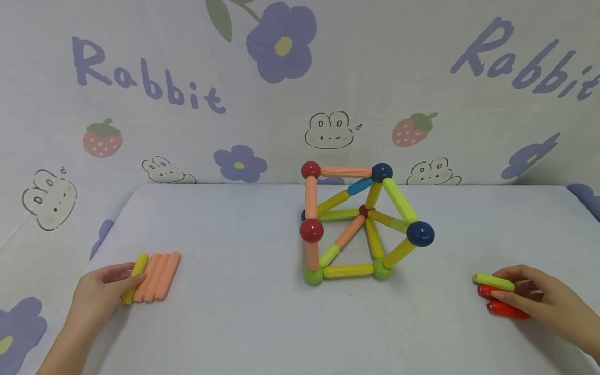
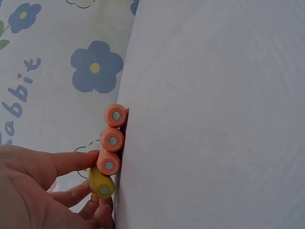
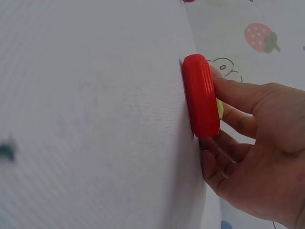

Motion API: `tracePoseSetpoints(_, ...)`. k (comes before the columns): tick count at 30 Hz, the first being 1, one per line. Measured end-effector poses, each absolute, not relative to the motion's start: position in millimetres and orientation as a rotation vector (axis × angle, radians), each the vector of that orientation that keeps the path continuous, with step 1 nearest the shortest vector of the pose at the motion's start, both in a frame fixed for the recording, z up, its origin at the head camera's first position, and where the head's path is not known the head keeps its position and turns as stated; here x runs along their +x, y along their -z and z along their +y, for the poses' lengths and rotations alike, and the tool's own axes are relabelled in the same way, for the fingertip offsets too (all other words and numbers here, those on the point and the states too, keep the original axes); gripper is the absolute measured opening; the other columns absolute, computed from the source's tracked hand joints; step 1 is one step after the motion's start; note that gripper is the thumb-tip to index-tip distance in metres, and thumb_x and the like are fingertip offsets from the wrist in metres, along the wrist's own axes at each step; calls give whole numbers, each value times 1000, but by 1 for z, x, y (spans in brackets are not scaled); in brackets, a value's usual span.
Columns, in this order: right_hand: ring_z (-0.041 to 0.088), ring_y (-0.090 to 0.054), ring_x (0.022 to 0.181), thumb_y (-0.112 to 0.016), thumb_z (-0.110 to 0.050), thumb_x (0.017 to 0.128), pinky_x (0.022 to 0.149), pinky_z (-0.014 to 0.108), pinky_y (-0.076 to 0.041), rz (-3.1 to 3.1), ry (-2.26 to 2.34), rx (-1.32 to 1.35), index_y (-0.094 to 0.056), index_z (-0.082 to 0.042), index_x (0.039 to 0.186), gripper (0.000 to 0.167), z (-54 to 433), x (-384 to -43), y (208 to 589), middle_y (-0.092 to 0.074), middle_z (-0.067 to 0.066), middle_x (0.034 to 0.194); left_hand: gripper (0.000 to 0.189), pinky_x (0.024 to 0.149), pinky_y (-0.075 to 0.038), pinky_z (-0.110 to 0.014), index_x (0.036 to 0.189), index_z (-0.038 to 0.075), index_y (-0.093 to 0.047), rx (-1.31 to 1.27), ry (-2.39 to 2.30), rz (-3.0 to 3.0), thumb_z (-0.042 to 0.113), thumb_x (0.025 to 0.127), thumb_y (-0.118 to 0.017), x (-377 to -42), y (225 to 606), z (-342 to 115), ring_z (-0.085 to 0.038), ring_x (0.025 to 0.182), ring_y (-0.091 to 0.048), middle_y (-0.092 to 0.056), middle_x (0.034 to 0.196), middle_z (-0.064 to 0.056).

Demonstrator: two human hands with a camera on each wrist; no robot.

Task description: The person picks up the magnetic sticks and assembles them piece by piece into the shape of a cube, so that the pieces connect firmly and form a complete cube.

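Observation:
At the table's left side my left hand (image 1: 100, 291) pinches a yellow magnetic stick (image 1: 135, 278). Three pink magnetic sticks (image 1: 167, 276) lie in a row right beside it, their round metal ends showing in the left wrist view. On the right, my right hand (image 1: 546, 299) has its thumb on a red magnetic stick (image 1: 485, 290) and its fingers behind a yellow-green magnetic stick (image 1: 493, 282), gripping the two together. A second red stick (image 1: 508, 310) lies nearer, below the thumb; in the right wrist view this red stick (image 3: 200, 95) partly covers the yellow-green one.
Mid-table stands a frame of magnetic sticks and balls, with a red ball (image 1: 311, 230), a dark blue ball (image 1: 420, 234) and a green ball (image 1: 314, 274) among its corners. A white printed cloth (image 1: 187, 140) hangs behind the white table (image 1: 234, 323).

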State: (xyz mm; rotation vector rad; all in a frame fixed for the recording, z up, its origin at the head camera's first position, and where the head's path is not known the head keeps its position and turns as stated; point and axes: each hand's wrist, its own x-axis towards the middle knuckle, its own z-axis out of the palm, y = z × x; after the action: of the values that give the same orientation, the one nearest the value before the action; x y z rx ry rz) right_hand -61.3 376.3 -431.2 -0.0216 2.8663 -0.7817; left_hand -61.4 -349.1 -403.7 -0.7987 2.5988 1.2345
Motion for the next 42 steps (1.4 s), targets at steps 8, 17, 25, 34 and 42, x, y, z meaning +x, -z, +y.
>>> tracePoseSetpoints(8, 34, -64, 93, -65, -17, 106, 62, 20, -55, 2842, 840, 48, -56, 11, 129, 38, 374, -62, 425, -59, 38, 122, 64, 65, -49, -12, 151, -4, -51, -815, -1245, 2643, 30, 100, -73, -60, 400, -344, -29, 118, -52, -52, 146, -28)
tracePoseSetpoints(17, 43, -64, 98, -65, -19, 106, 62, 17, -53, 2935, 891, 48, -59, 6, 132, 36, 356, -60, 407, -58, 36, 127, 53, 68, -58, -22, 140, 2, -66, -407, -1266, 2833, 29, 97, -79, -47, 375, -300, 5, 90, -59, -70, 131, -18)
tracePoseSetpoints(25, 15, -65, 90, -73, -11, 100, 67, 15, -52, 2966, 968, -133, -67, -2, 125, 27, 319, -55, 391, -70, 21, 118, 33, 78, -57, -18, 124, 6, -77, 32, -1433, 2848, 13, 92, -83, -38, 355, -242, -3, 89, -71, -78, 113, -8)
tracePoseSetpoints(34, 6, -60, 76, -76, -9, 98, 56, 24, -51, 2926, 1129, -270, -69, -8, 120, 24, 281, -44, 381, -69, -5, 106, 25, 87, -60, -26, 116, 15, -80, 391, -1464, 2758, 12, 91, -83, -34, 346, -192, -10, 99, -69, -78, 110, 4)
tracePoseSetpoints(42, 10, -60, 82, -78, -9, 96, 74, 19, -56, 2852, 1217, -419, -71, -11, 119, 24, 245, -37, 376, -72, -2, 106, 23, 91, -58, -28, 117, 16, -80, 470, -1433, 2602, 14, 93, -81, -36, 347, -161, -16, 102, -68, -78, 111, 7)
